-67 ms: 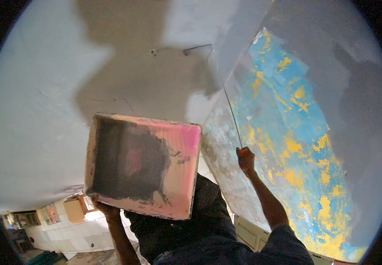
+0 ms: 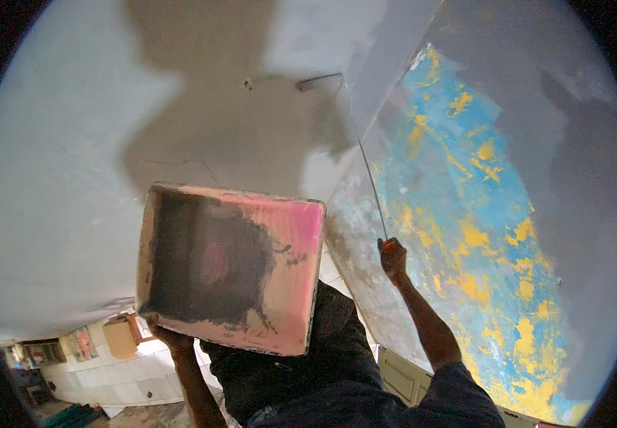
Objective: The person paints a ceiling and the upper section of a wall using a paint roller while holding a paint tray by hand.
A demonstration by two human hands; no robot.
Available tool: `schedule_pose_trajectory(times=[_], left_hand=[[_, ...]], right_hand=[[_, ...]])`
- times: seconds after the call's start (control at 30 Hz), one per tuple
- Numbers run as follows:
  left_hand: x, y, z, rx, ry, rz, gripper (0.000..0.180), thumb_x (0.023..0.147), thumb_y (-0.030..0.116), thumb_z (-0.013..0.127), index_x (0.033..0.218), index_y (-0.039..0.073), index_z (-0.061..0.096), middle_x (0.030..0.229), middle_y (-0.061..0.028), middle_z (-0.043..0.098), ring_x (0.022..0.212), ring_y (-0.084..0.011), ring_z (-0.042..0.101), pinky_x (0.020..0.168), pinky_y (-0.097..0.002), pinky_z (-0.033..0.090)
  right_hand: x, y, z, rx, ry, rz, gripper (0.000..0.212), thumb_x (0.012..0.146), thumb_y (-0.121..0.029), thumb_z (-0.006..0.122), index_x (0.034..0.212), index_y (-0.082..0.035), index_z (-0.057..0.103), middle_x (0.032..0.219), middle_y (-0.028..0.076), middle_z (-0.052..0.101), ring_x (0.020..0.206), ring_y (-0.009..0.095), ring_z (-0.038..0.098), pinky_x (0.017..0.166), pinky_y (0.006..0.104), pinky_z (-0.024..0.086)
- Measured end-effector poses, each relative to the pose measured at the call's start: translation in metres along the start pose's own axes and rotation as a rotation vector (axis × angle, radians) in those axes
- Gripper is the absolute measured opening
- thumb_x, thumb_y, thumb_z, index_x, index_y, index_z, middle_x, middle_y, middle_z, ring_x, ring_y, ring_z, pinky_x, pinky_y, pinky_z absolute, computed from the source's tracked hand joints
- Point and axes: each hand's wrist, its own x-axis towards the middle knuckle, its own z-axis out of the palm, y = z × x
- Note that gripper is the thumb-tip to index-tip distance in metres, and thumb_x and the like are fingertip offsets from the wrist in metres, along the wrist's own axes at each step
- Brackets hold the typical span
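Grey, freshly coated ceiling (image 2: 180, 93) overhead, hairline crack near centre. Right wall (image 2: 465, 235) peeling blue with yellow patches, grey at edges. Right hand (image 2: 393, 258) fingers wrapped round thin long-handled paint roller (image 2: 355, 135), its head touching the ceiling. Left hand (image 2: 169, 335) grips lower edge of pink, grey-smeared square paint tray (image 2: 230, 267), held up. White-tiled room corner (image 2: 109, 374) lower left

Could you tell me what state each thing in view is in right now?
left hand: raised, gripping the lower edge of the pink tray.
pink tray: held up and tilted, inside smeared dark grey.
right hand: raised, closed around the roller's long handle.
roller: head lying against the ceiling.
ceiling: partly coated grey, patchy.
wall: old blue and yellow paint, grey above and beside.
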Motion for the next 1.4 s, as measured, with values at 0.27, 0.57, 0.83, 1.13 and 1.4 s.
schedule_pose_trajectory(times=[0.27,0.57,0.83,1.13,1.4], left_hand=[[0.010,-0.005,-0.042,0.032,0.005,-0.015,0.064,0.073,0.039,0.053,0.125,0.005,0.037,0.128,-0.0124,0.038,0.114,-0.0332,0.037,0.095,-0.0470,0.030],[0.026,-0.015,-0.093,0.106,0.177,0.011,0.060,0.077,0.040,0.050,0.125,0.006,0.038,0.129,-0.0111,0.037,0.116,-0.0318,0.036,0.096,-0.0457,0.030],[0.028,-0.017,-0.093,0.178,0.207,0.139,0.050,0.087,0.034,0.033,0.121,-0.002,0.036,0.124,-0.0191,0.039,0.113,-0.0323,0.039,0.095,-0.0425,0.032],[0.023,-0.009,-0.086,-0.044,0.107,-0.029,0.065,0.082,0.048,0.038,0.128,0.003,0.030,0.133,-0.0145,0.029,0.119,-0.0311,0.031,0.099,-0.0448,0.027],[0.019,-0.009,-0.072,0.059,-0.077,0.002,0.067,0.082,0.049,0.037,0.131,0.004,0.026,0.137,-0.0137,0.024,0.123,-0.0303,0.026,0.101,-0.0480,0.023]], right_hand=[[-0.013,0.048,0.090,0.129,0.035,-0.008,0.028,0.080,-0.027,0.059,0.066,-0.004,0.047,0.054,0.013,0.053,0.051,0.029,0.056,0.047,0.0372,0.041],[-0.036,0.058,0.095,-0.007,-0.085,0.037,0.035,0.080,-0.034,0.056,0.075,0.001,0.052,0.063,0.021,0.058,0.063,0.036,0.059,0.055,0.0425,0.046],[-0.036,0.040,0.071,-0.098,-0.228,0.201,0.042,0.081,-0.040,0.050,0.081,0.002,0.054,0.076,0.025,0.059,0.076,0.040,0.058,0.066,0.0464,0.046],[-0.037,-0.002,0.022,-0.264,-0.236,0.099,0.038,0.080,-0.037,0.052,0.075,0.001,0.055,0.075,0.022,0.059,0.074,0.037,0.058,0.066,0.0446,0.046],[-0.049,-0.030,-0.022,-0.186,-0.049,-0.016,0.030,0.084,-0.025,0.050,0.067,0.000,0.055,0.066,0.019,0.055,0.064,0.034,0.057,0.060,0.0400,0.045]])
